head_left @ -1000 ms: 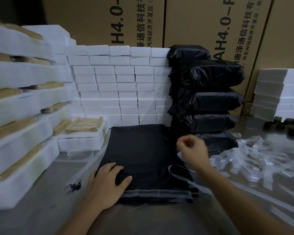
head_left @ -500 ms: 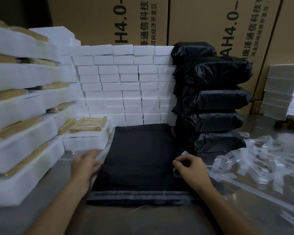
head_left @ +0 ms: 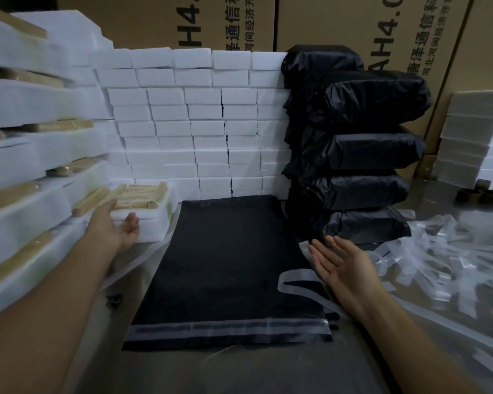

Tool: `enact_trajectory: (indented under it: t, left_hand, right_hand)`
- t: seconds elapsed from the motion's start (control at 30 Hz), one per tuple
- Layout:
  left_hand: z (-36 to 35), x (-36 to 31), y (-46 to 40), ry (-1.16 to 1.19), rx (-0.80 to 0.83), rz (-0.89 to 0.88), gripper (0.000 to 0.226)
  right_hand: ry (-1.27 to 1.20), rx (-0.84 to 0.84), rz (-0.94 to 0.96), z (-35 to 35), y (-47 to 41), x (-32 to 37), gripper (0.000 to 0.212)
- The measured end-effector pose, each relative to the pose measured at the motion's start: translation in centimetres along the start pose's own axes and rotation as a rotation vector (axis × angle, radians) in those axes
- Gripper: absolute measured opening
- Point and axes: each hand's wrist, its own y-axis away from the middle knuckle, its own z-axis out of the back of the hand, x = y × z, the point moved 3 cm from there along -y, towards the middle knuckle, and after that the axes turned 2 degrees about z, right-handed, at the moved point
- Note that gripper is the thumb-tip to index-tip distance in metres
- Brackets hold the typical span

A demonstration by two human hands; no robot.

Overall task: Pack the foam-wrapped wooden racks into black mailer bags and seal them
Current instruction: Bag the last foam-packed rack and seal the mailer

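Note:
A flat stack of black mailer bags (head_left: 228, 268) lies on the table in front of me, adhesive strip toward me. A foam-wrapped wooden rack (head_left: 145, 203) sits just left of the bags' far corner. My left hand (head_left: 117, 226) reaches to its near side, fingers spread, thumb against the foam edge. My right hand (head_left: 336, 263) hovers palm up over the bags' right edge, fingers straight and holding nothing. A peeled clear strip (head_left: 293, 280) lies curled on the bags beside it.
Foam-wrapped racks (head_left: 26, 155) are stacked high on the left. White foam blocks (head_left: 194, 123) form a wall behind. Several packed black bags (head_left: 362, 155) are piled at right, with more foam blocks (head_left: 473, 137) beyond. Discarded clear strips (head_left: 439, 251) litter the table's right side.
My left hand left the bag stack and reached up-left to the foam-wrapped rack. My right hand opened, releasing the peeled strip, which now lies on the bags.

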Motion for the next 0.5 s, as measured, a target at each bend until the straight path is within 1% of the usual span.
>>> enact_trajectory:
  t: [0.07,0.13,0.17,0.2,0.27,0.33,0.37,0.43,0.5]
  left_hand:
    - [0.1,0.0,-0.4,-0.094,-0.085,0.012,0.027]
    - [1.1,0.2,-1.1,-0.175,-0.2,0.026,0.033]
    - [1.3,0.5,-1.2,-0.197,-0.217,0.018,0.037]
    - [1.3,0.4,-1.3,-0.233,-0.212,-0.016,0.038]
    - [0.2,0.2,-0.9,-0.284,-0.122,-0.1,0.044]
    - [-0.3,-0.3,-0.5,-0.232,-0.108,-0.069,0.057]
    - [-0.6,-0.4,-0.3,-0.198,-0.078,-0.024,0.059]
    - [-0.8,-0.2,-0.2,-0.115,-0.023,0.055,0.057]
    - [-0.7,0.6,-0.3,-0.079,-0.042,0.068,0.051]
  right_hand:
    - [0.011,0.007,-0.006,-0.2,0.0,0.0,0.022]
    - [0.015,0.007,-0.009,-0.2,0.1,0.0,0.02]
    - [0.014,0.009,-0.01,-0.3,0.1,0.0,0.02]
    - [0.013,0.008,-0.01,-0.4,0.2,0.1,0.02]
    - [0.016,0.008,-0.009,-0.5,0.3,0.1,0.02]
    - [0.024,0.008,-0.01,-0.5,0.3,0.1,0.02]
    - [0.023,0.008,-0.009,-0.6,0.3,0.1,0.02]
    - [0.015,0.008,-0.01,-0.6,0.4,0.0,0.02]
    - [0.022,0.012,-0.009,-0.5,0.3,0.1,0.022]
